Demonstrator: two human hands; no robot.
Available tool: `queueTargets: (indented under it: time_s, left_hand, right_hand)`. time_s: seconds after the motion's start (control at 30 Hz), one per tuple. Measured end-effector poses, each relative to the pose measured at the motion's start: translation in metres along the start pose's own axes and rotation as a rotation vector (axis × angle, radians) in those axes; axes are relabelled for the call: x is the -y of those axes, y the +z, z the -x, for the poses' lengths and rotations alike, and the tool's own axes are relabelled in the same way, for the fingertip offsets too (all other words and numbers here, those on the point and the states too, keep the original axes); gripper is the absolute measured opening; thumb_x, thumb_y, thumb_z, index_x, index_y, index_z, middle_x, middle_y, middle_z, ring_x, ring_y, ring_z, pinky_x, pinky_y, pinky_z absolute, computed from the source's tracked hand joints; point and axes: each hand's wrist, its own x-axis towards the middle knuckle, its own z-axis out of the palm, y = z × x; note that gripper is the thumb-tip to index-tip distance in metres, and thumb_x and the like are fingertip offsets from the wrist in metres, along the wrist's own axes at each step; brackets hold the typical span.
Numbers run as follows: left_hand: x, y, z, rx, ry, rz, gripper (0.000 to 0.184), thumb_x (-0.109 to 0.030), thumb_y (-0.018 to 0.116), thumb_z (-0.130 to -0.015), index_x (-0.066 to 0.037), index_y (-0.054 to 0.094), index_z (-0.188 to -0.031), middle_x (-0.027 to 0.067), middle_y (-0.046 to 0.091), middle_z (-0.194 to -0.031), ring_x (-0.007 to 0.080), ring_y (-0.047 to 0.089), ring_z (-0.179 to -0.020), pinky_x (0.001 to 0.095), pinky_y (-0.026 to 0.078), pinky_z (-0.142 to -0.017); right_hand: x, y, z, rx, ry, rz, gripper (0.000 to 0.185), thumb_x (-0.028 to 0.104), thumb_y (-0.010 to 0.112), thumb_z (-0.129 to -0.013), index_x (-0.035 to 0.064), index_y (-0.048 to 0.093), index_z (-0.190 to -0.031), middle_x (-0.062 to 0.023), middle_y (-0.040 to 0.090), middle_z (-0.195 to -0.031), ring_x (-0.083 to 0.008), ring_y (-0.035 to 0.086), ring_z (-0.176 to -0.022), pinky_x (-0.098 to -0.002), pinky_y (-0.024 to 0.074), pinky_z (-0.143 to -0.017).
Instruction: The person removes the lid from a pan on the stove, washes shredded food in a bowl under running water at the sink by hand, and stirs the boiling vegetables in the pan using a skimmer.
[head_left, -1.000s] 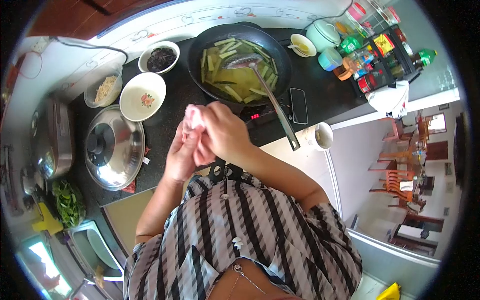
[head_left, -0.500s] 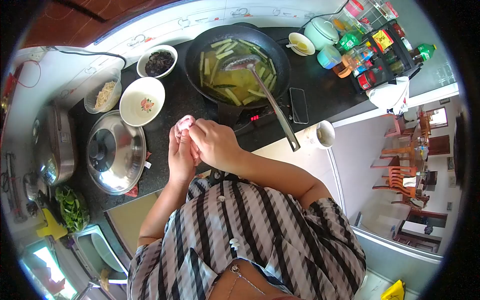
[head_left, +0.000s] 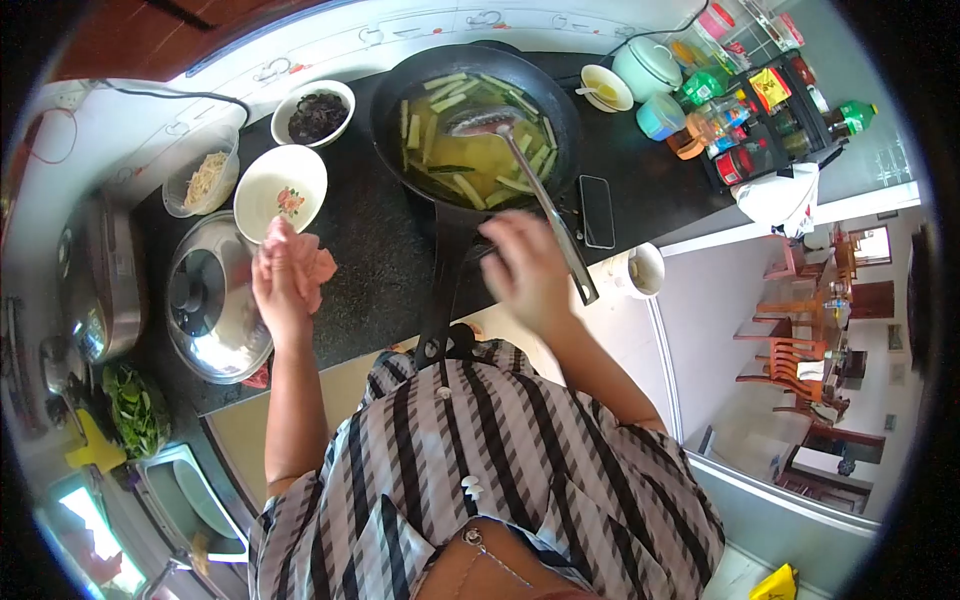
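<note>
My left hand (head_left: 281, 290) is closed around a pink cloth (head_left: 313, 268), just below the white flowered bowl (head_left: 281, 194) and at the right edge of the metal lid (head_left: 215, 320). My right hand (head_left: 527, 268), slightly blurred, has its fingers apart and holds nothing; it is beside the handle of the ladle (head_left: 552, 215) and below the wok (head_left: 388, 130). The ladle's head rests in the wok's yellowish liquid among green strips (head_left: 468, 190). The wok's black handle points toward my body.
A bowl of dark food (head_left: 318, 118) and a tub of pale shreds (head_left: 206, 183) are at the back left. A phone (head_left: 597, 212) lies right of the wok. Bottles (head_left: 712, 128) and a small bowl (head_left: 606, 89) are farther right. Leafy greens (head_left: 136, 410) are at the lower left.
My hands, earlier together around the pink item, have parted. The left moved left with it, to the flowered bowl; the right let go, opened and moved right toward the ladle handle.
</note>
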Motion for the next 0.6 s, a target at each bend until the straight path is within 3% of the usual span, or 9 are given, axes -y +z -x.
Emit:
queueTargets:
  time_s: [0.07, 0.1, 0.13, 0.2, 0.27, 0.3, 0.4, 0.5, 0.6]
  left_hand:
    - [0.008, 0.005, 0.003, -0.055, -0.076, -0.429, 0.019, -0.011, 0.048, -0.095, -0.002, 0.050, -0.112, 0.0032, 0.057, -0.079, 0.0057, 0.048, -0.053, 0.0185, 0.037, -0.041]
    - [0.040, -0.010, 0.005, 0.013, -0.066, -0.324, 0.024, -0.004, 0.050, -0.091, -0.002, 0.048, -0.115, 0.0059, 0.059, -0.084, 0.0054, 0.048, -0.049, 0.0181, 0.035, -0.037]
    - [0.060, -0.024, 0.007, 0.135, -0.073, -0.474, 0.038, -0.004, 0.057, -0.084, -0.004, 0.044, -0.121, 0.0127, 0.059, -0.097, 0.0148, 0.059, -0.066, 0.0249, 0.047, -0.050]
    - [0.112, -0.041, 0.013, 0.114, 0.226, -1.143, 0.054, -0.007, 0.063, -0.077, -0.008, 0.042, -0.127, 0.0177, 0.052, -0.116, 0.0282, 0.058, -0.096, 0.0387, 0.051, -0.076]
    - [0.119, -0.028, 0.027, 0.175, 0.175, -1.290, 0.065, -0.013, 0.067, -0.074, -0.012, 0.040, -0.133, 0.0182, 0.044, -0.127, 0.0357, 0.045, -0.116, 0.0475, 0.042, -0.094]
    - [0.113, -0.019, 0.034, 0.257, 0.173, -1.532, 0.067, -0.016, 0.068, -0.074, -0.016, 0.040, -0.134, 0.0162, 0.041, -0.131, 0.0357, 0.047, -0.115, 0.0459, 0.044, -0.092]
    - [0.113, -0.020, 0.032, 0.291, 0.250, -1.564, 0.063, -0.018, 0.067, -0.075, -0.018, 0.043, -0.133, 0.0151, 0.042, -0.131, 0.0357, 0.048, -0.114, 0.0457, 0.044, -0.091]
    - [0.114, -0.030, 0.025, 0.318, 0.207, -1.500, 0.061, -0.016, 0.065, -0.077, -0.017, 0.042, -0.133, 0.0132, 0.042, -0.132, 0.0351, 0.046, -0.116, 0.0450, 0.044, -0.092]
    - [0.115, -0.030, 0.025, 0.316, 0.202, -1.516, 0.062, -0.016, 0.066, -0.075, -0.017, 0.043, -0.133, 0.0142, 0.043, -0.131, 0.0348, 0.046, -0.116, 0.0452, 0.045, -0.090]
  right_hand:
    - [-0.036, -0.014, 0.012, 0.033, 0.188, 0.265, 0.049, 0.018, 0.069, -0.072, 0.0082, 0.051, -0.116, -0.0164, 0.052, -0.114, -0.0347, 0.053, -0.102, -0.0430, 0.0445, -0.085]
    - [-0.054, -0.016, 0.022, 0.070, 0.251, 0.325, 0.058, 0.020, 0.070, -0.071, 0.0083, 0.046, -0.123, -0.0183, 0.051, -0.116, -0.0362, 0.052, -0.104, -0.0441, 0.0443, -0.086]
    - [-0.070, -0.015, 0.034, 0.112, 0.302, 0.351, 0.062, 0.021, 0.070, -0.072, 0.0077, 0.043, -0.126, -0.0191, 0.051, -0.118, -0.0375, 0.053, -0.104, -0.0447, 0.0459, -0.083]
    - [-0.070, -0.022, 0.038, 0.314, 0.565, 0.295, 0.060, 0.020, 0.068, -0.075, 0.0077, 0.042, -0.127, -0.0198, 0.053, -0.116, -0.0378, 0.056, -0.099, -0.0443, 0.0476, -0.080]
    - [-0.080, -0.013, 0.048, 0.230, 0.513, 0.270, 0.057, 0.019, 0.065, -0.077, 0.0072, 0.042, -0.128, -0.0195, 0.057, -0.111, -0.0375, 0.059, -0.095, -0.0436, 0.0484, -0.078]
    - [-0.085, -0.009, 0.050, 0.184, 0.485, 0.259, 0.055, 0.018, 0.064, -0.078, 0.0070, 0.042, -0.128, -0.0193, 0.058, -0.108, -0.0374, 0.060, -0.092, -0.0432, 0.0487, -0.077]
    - [-0.080, -0.011, 0.055, 0.116, 0.532, 0.153, 0.048, 0.017, 0.060, -0.082, 0.0062, 0.043, -0.126, -0.0187, 0.062, -0.100, -0.0362, 0.061, -0.092, -0.0416, 0.0476, -0.078]
    - [-0.081, -0.012, 0.060, -0.090, 0.374, -0.104, 0.040, 0.016, 0.058, -0.086, 0.0063, 0.046, -0.123, -0.0126, 0.062, -0.084, -0.0273, 0.062, -0.071, -0.0366, 0.0479, -0.060]
    - [-0.063, -0.031, 0.039, 0.125, 1.004, -1.004, 0.035, 0.016, 0.055, -0.088, 0.0083, 0.049, -0.121, -0.0027, 0.052, -0.071, -0.0121, 0.048, -0.049, -0.0268, 0.0367, -0.042]
